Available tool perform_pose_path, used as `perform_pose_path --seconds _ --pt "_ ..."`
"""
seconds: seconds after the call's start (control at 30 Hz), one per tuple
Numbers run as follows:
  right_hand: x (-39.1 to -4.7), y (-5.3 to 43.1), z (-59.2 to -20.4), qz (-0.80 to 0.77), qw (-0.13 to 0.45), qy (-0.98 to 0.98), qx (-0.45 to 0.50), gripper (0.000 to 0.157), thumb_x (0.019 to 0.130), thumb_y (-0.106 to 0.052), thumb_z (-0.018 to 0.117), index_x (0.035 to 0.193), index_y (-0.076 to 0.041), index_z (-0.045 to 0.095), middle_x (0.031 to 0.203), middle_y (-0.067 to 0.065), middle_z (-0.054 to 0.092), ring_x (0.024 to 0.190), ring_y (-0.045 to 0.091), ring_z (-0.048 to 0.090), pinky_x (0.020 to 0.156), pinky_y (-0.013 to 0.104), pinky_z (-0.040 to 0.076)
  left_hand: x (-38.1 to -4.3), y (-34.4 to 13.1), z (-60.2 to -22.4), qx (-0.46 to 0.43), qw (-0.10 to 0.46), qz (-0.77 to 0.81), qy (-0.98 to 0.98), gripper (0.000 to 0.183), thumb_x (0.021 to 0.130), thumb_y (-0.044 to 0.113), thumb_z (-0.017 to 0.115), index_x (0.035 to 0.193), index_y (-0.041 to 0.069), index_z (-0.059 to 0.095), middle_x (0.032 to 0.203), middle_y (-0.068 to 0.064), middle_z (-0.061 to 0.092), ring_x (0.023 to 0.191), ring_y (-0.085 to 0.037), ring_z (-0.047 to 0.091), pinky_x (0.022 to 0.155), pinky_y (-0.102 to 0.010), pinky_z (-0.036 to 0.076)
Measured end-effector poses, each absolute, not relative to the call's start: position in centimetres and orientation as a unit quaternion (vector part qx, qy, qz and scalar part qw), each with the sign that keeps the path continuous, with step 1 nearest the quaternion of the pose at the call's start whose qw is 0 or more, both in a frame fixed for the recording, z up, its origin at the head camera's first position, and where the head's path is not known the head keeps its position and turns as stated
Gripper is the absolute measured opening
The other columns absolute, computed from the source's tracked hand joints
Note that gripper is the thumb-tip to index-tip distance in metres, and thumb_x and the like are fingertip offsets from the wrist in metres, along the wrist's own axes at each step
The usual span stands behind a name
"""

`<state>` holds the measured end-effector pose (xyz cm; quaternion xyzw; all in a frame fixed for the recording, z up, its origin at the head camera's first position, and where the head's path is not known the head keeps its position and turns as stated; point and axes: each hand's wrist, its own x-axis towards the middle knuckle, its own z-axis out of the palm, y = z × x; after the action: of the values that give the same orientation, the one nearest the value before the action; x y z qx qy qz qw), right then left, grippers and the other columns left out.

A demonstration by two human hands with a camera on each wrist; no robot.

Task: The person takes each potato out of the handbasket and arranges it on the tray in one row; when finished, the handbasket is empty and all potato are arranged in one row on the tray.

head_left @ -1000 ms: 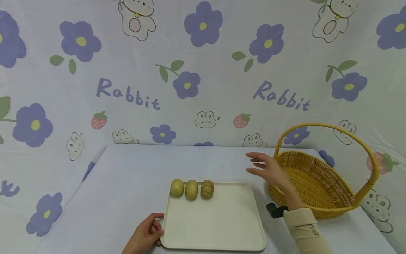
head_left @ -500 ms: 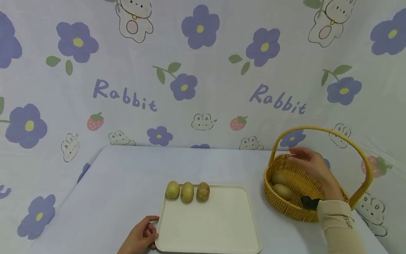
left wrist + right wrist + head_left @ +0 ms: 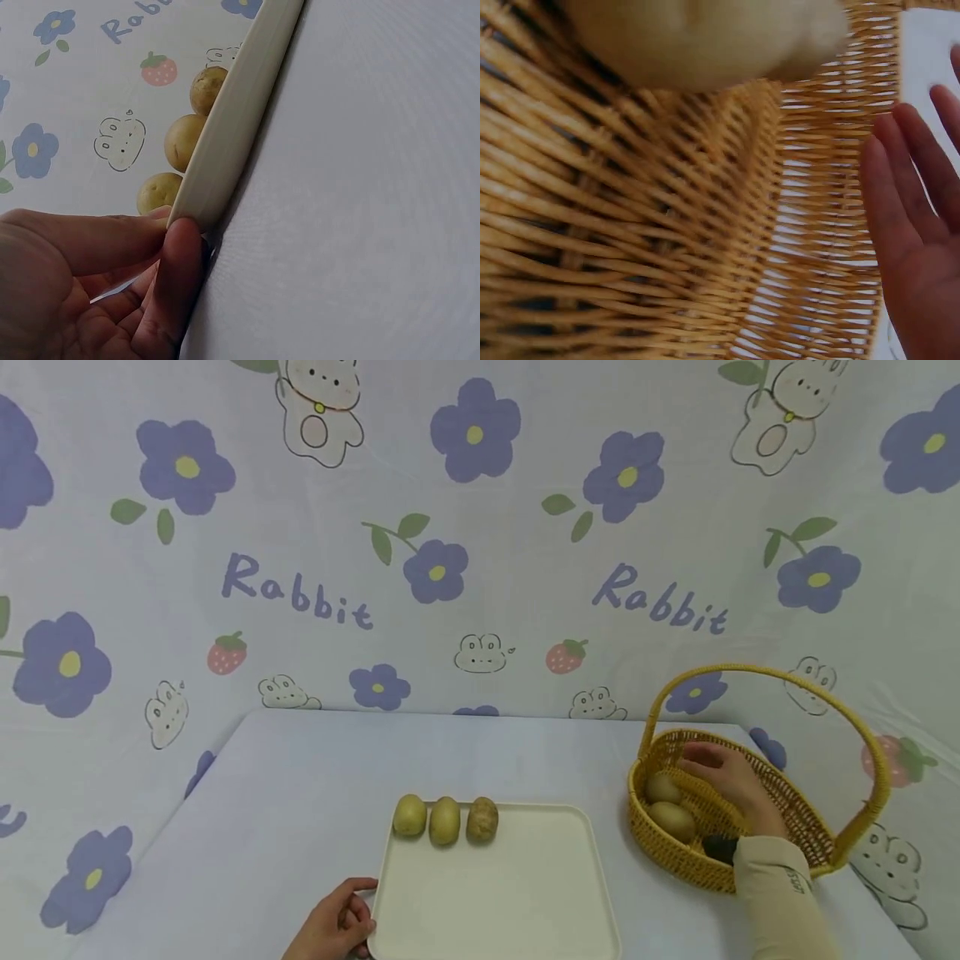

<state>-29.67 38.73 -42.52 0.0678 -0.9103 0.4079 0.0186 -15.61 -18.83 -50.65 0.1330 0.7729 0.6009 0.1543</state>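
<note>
A cream tray (image 3: pixel 495 893) carries three potatoes (image 3: pixel 446 821) in a row along its far left edge. My left hand (image 3: pixel 333 922) pinches the tray's left rim between thumb and finger, as the left wrist view shows closely. To the right stands a wicker basket (image 3: pixel 651 847) with a tall arched handle. Two potatoes (image 3: pixel 671 821) are visible inside it, at its left. My right hand (image 3: pixel 731 777) reaches into the basket from above, its fingers extended and holding nothing. In the right wrist view a blurred potato (image 3: pixel 705 41) lies apart from those fingers.
A white cloth (image 3: pixel 315 785) covers the table. Behind it hangs a printed curtain (image 3: pixel 420 635) with flowers and rabbits. The basket's handle (image 3: pixel 870 768) arches over the right arm's side. A dark wrist device (image 3: pixel 720 849) hangs inside the basket.
My right hand has moved from beside the basket's left edge, rightward over it, then down into it. The potatoes in the basket have come into sight. The left hand stays on the tray.
</note>
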Motion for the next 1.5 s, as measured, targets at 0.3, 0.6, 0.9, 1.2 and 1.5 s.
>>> perform_pose_path --seconds 0.3,0.6,0.9,1.2,1.5 --pt "-29.7 38.4 -43.8 0.383 -0.095 -0.911 0.123 0.055 0.093 -0.026 0.058 0.138 0.002 0.041 0.131 0.032 0.045 0.118 0.046 0.045 0.088 0.048 0.048 -15.5 -18.8 -50.4 0.140 0.150 0.599 0.774 0.052 0.089 0.001 0.058 0.131 -0.017 0.032 0.079 -0.006 0.052 0.058 -0.009 0.057 0.054 -0.026 0.053" --pt "-29.7 38.1 -44.6 0.423 -0.119 -0.894 0.093 0.051 0.091 -0.017 0.060 0.132 0.007 0.041 0.128 0.037 0.040 0.109 0.041 0.051 0.079 0.039 0.051 -15.5 -19.0 -50.5 0.141 0.152 0.605 0.769 0.053 0.089 0.002 0.059 0.131 -0.017 0.032 0.079 -0.006 0.052 0.058 -0.009 0.057 0.055 -0.026 0.054" --pt "-29.4 38.5 -42.2 0.480 -0.067 -0.870 0.089 0.059 0.091 -0.012 0.059 0.140 0.003 0.030 0.129 0.032 0.037 0.104 0.026 0.052 0.081 0.039 0.052 -15.5 -18.9 -50.7 0.139 0.155 0.608 0.766 0.052 0.089 0.001 0.058 0.131 -0.017 0.032 0.079 -0.006 0.052 0.058 -0.010 0.057 0.054 -0.026 0.054" --pt "-29.0 34.4 -36.8 0.520 -0.022 -0.835 0.175 0.050 0.095 -0.017 0.053 0.141 -0.009 0.036 0.119 0.012 0.050 0.101 0.012 0.056 0.082 0.026 0.051 -15.5 -18.9 -50.2 0.140 0.140 0.587 0.785 0.052 0.088 -0.001 0.058 0.131 -0.015 0.033 0.079 -0.006 0.052 0.056 -0.009 0.055 0.054 -0.026 0.053" --pt "-28.6 26.5 -37.7 0.536 -0.001 -0.824 0.183 0.047 0.090 -0.020 0.062 0.132 -0.008 0.046 0.122 0.017 0.051 0.102 0.021 0.057 0.086 0.029 0.049 -15.4 -18.7 -50.3 0.134 0.143 0.590 0.784 0.053 0.088 -0.001 0.059 0.132 -0.015 0.034 0.079 -0.006 0.052 0.056 -0.010 0.055 0.054 -0.027 0.053"
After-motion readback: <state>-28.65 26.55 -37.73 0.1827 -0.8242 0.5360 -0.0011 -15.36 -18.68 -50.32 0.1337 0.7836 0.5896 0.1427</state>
